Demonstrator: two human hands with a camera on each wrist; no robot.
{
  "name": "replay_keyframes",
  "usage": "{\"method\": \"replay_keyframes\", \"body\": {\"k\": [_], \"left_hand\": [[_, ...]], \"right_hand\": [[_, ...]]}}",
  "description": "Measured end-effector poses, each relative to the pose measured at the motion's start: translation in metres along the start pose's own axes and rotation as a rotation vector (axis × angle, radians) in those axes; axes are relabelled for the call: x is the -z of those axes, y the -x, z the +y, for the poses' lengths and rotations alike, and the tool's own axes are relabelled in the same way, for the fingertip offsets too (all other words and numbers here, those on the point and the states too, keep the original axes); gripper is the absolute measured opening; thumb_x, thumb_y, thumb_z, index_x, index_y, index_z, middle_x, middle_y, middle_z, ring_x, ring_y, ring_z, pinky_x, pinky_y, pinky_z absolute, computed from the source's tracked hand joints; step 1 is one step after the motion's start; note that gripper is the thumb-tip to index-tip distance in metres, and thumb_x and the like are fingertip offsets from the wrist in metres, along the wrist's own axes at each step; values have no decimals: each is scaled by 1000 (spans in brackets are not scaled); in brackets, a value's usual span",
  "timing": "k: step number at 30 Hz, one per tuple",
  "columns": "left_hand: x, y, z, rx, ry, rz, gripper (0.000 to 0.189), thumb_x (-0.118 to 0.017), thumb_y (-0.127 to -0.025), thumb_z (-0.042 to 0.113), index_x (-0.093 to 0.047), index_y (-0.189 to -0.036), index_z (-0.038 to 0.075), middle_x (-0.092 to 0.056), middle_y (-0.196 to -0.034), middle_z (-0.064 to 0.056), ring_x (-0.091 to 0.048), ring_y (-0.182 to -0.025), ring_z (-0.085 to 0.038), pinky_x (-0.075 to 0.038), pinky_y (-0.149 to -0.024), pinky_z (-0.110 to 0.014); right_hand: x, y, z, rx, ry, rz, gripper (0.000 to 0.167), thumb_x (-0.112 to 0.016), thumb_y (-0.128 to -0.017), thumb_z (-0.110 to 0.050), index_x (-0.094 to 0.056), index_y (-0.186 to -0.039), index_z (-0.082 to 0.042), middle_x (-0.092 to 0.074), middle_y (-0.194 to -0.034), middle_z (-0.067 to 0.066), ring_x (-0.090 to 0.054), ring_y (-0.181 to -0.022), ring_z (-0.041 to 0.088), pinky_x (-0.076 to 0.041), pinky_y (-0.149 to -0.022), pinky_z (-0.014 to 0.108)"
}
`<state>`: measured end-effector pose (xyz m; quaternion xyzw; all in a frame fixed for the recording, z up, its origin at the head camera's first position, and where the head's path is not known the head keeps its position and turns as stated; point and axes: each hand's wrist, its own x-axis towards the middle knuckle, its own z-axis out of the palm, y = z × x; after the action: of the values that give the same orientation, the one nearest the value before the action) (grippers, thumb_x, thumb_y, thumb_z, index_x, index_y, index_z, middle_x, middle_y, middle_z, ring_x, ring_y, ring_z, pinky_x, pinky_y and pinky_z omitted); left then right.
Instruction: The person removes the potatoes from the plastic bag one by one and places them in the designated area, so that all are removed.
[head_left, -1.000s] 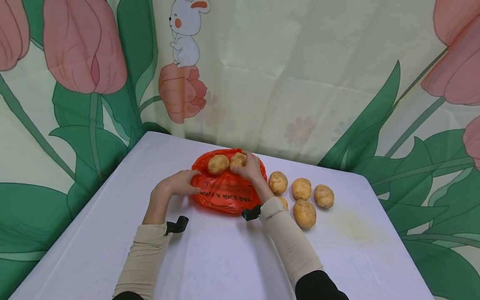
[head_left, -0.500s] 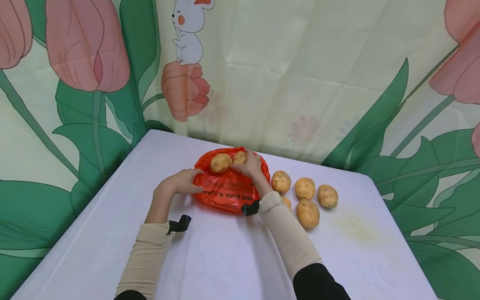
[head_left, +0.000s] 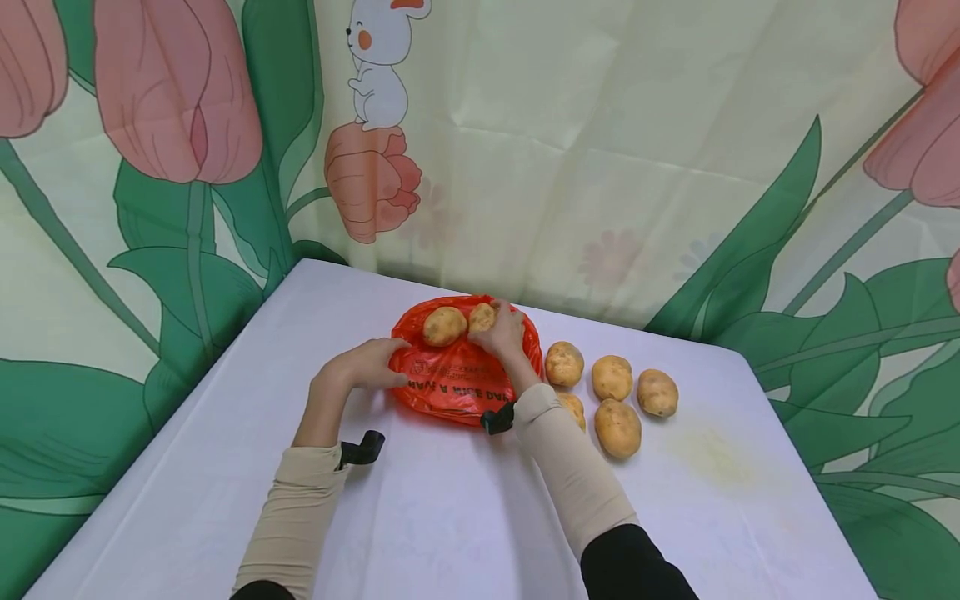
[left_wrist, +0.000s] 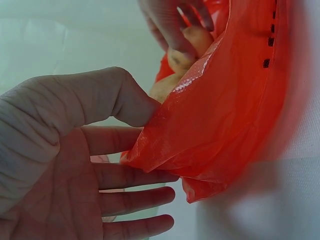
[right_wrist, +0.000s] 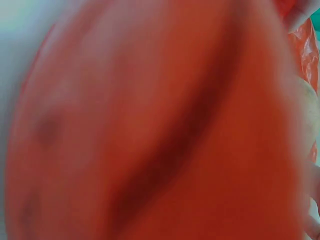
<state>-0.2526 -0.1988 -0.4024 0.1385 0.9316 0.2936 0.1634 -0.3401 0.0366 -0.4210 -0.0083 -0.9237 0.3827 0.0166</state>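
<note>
A red plastic bag (head_left: 450, 375) with dark printing lies on the table, its mouth facing the far side. My left hand (head_left: 367, 364) holds the bag's left edge; in the left wrist view the thumb and index finger pinch the red film (left_wrist: 185, 125) while the other fingers stay straight. My right hand (head_left: 501, 337) grips a potato (head_left: 482, 317) at the bag's mouth, fingers curled over it. Beside that one, to the left, another potato (head_left: 444, 326) rests in the mouth. Blurred red film fills most of the right wrist view.
Several loose potatoes, among them a large one (head_left: 618, 428) and one farther right (head_left: 657, 392), lie right of the bag on the white tablecloth (head_left: 420, 517). My right forearm partly covers a near potato (head_left: 573, 408). A printed curtain (head_left: 540, 167) hangs behind the table.
The head view has shifted slightly. My right hand has moved a little around the potato at the bag's mouth; my left hand keeps its hold on the bag's edge.
</note>
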Motion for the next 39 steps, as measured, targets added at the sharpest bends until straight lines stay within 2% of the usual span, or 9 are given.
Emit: {"method": "replay_keyframes", "body": {"k": [8,15,25,33,39], "left_hand": [[0,0,1,21,15,-9,64,-67,-93,21,-46,-150,0,-52,-146,-22,-49,-131,-36,-44,-109,-56],[0,-1,2,14,8,-8,64,-67,-93,21,-46,-150,0,-52,-147,-22,-48,-133,-37,-44,-110,-56],[0,0,1,29,9,-14,65,-68,-93,23,-46,-150,1,-52,-146,-21,-47,-134,-37,-43,-110,-56],[1,1,1,11,-4,-6,64,-67,-93,24,-47,-149,0,-53,-146,-22,-46,-135,-38,-41,-112,-57],[0,0,0,-10,-6,-5,64,-67,-93,22,-47,-148,-2,-53,-145,-23,-47,-134,-39,-41,-112,-57]], "right_hand": [[-1,6,6,9,-39,44,74,-82,-74,-17,-47,-139,-8,-46,-133,26,-46,-122,43,-43,-105,53],[4,19,6,-10,-116,79,77,-82,-73,-18,-47,-142,-11,-43,-136,23,-47,-123,39,-44,-104,50],[11,51,4,40,-286,74,74,-84,-80,-19,-46,-143,-16,-42,-144,18,-48,-126,32,-44,-107,49],[23,78,3,93,-332,59,74,-84,-81,-19,-46,-145,-18,-43,-141,15,-50,-121,31,-49,-98,47],[30,92,4,118,-334,52,75,-85,-81,-23,-46,-145,-22,-45,-140,12,-51,-123,29,-48,-100,47]]}}
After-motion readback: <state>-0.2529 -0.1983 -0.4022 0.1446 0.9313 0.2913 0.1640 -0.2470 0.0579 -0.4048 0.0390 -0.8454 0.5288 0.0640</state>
